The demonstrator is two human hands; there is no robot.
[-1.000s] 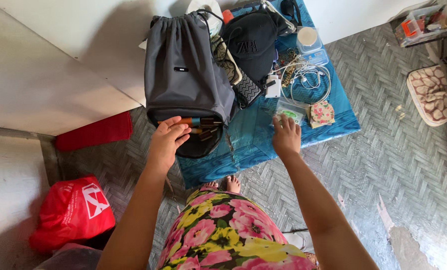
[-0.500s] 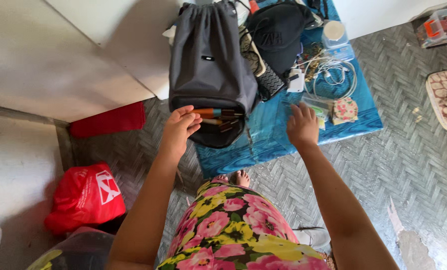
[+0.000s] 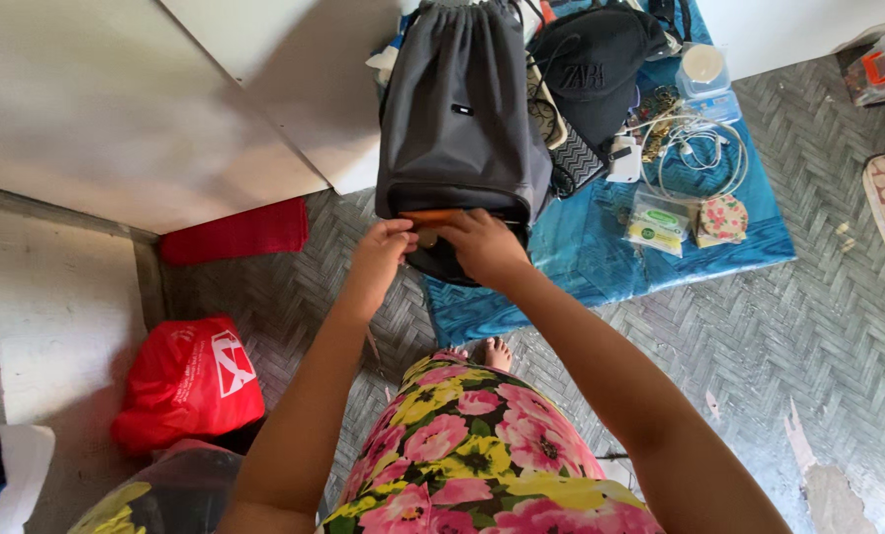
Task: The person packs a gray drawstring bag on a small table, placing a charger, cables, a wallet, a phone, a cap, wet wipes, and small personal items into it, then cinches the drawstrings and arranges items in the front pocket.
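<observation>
One grey fabric drawstring backpack lies at the blue mat's left edge, its open pocket toward the person. Both hands meet there: left hand pinches something small, hard to make out; right hand curls over the pocket rim. One black cap and tangled white cables crowd the mat; bare floor lies right.

Hidden and cut off at the backpack
The backpack top runs past the upper edge; its open pocket's contents sit hidden behind both hands' fingertips.
</observation>
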